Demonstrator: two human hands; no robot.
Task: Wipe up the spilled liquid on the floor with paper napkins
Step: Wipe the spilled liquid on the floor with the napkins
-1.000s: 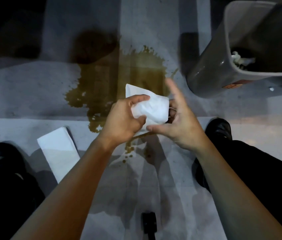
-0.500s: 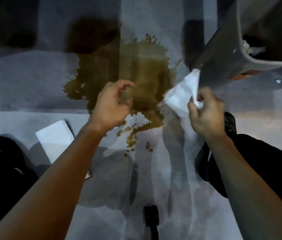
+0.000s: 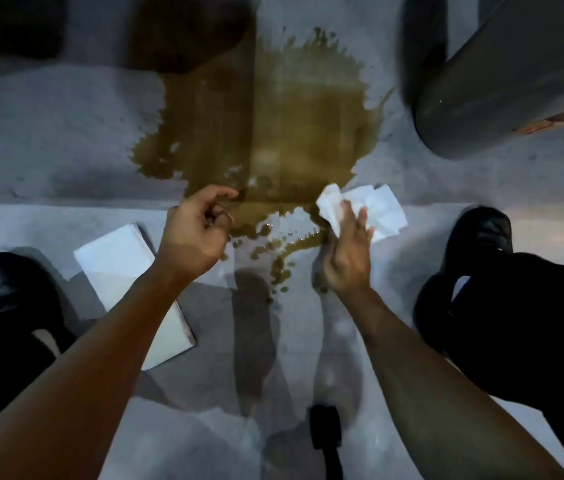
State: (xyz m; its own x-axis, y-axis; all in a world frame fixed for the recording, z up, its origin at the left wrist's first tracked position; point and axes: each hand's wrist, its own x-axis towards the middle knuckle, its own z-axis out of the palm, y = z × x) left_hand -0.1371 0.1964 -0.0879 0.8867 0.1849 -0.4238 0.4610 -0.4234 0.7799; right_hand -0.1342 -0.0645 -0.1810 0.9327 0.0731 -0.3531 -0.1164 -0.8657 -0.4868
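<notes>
A brown spill spreads over the grey floor, with a thin trail and scattered drops running off its near edge. The right hand holds a crumpled white napkin at the spill's near right edge; its fingers lie fairly straight over the paper while the thumb side gathers the bunched part, so the napkin is grasped against the palm. Whether the napkin touches the floor cannot be told. The left hand hovers over the near left edge of the spill, its fingers loosely curled and holding nothing.

A stack of white napkins lies flat on the floor to the left, partly hidden by the left forearm, well apart from the wet patch. A grey bin stands at the upper right, near the spill's far right edge. Black shoes sit at either side of the scene, and a small dark object shows at the bottom centre.
</notes>
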